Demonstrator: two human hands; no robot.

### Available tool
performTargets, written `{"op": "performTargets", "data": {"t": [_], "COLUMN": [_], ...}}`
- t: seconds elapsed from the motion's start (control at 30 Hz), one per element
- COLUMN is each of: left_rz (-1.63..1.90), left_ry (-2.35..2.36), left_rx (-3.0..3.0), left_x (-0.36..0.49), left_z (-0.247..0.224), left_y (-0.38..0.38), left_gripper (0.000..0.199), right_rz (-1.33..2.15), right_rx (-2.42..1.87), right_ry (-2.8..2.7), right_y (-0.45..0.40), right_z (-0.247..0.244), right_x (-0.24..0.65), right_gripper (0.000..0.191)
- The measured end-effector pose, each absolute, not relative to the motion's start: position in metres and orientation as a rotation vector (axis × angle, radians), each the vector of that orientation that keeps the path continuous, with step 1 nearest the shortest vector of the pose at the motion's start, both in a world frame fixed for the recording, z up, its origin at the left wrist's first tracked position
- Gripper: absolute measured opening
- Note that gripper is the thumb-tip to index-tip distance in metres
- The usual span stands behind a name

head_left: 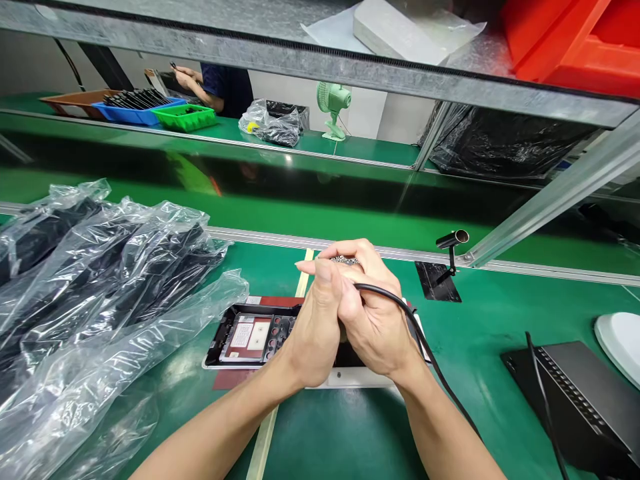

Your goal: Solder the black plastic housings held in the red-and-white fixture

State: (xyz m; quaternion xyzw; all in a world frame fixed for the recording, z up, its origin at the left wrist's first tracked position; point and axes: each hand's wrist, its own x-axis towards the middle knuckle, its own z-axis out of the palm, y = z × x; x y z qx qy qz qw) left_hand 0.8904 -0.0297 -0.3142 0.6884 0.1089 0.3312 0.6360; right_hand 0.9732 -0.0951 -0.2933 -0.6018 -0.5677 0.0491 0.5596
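Note:
My left hand (320, 327) and my right hand (377, 313) are pressed together, fingers closed, above a shallow black-and-silver device housing (213, 347). A black cable (417, 327) comes out of my right hand's grip and runs down to the lower right. Whatever it joins is hidden inside the hands. Small silvery pieces (345, 260), too small to name surely, show between the fingers at the top. What my left hand holds is hidden. A labelled plate (245, 335) lies in the housing's left part; the hands cover its middle.
Plastic-wrapped black items (100, 267) fill the left. At right are a black metal stand (453, 250), a black box (575, 393) and a white round object (620, 343). A metal shelf (300, 57) crosses above. A co-worker's hands (187, 79) are beyond, near trays and a fan (333, 103).

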Motion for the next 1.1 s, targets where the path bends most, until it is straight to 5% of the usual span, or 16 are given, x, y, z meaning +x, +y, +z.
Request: {"op": "performTargets", "data": {"t": [1.1], "left_rz": [0.854], "left_ry": [0.167], "left_rx": [1.478], "left_x": [0.8937], "left_z": [-0.3112], "left_y": [-0.0318], "left_gripper": [0.065], "right_rz": [0.28], "right_rx": [-1.351], "right_ry": [-1.285], "right_y": [-0.0937], "right_z": [-0.2978], "right_x": [0.9741], "right_gripper": [0.033]}}
